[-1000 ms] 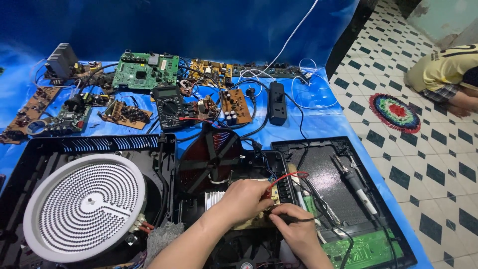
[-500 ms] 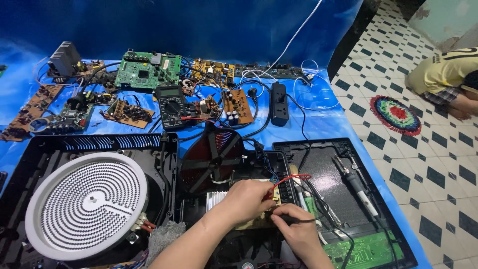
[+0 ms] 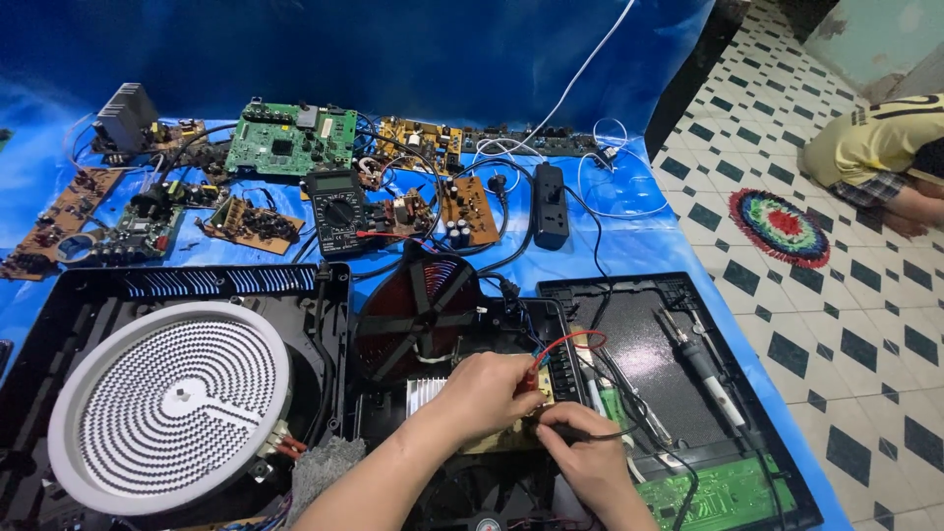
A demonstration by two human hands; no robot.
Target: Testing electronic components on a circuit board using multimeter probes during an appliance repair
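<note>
Nearest, right hand [image 3: 590,460] pinches a thin black probe [image 3: 568,431], its tip on the tan circuit board [image 3: 500,440] under both hands. Left hand [image 3: 487,390], just beyond, presses fingers onto that board. Farther off, behind them, lies a black multimeter [image 3: 337,210].

white spiral heating element [image 3: 172,405] left of grip; red coil [image 3: 425,307] just above; multimeter [image 3: 337,209] and green circuit board [image 3: 292,139] farther up; soldering iron [image 3: 700,362] right; power strip [image 3: 550,204] upper right.
</note>
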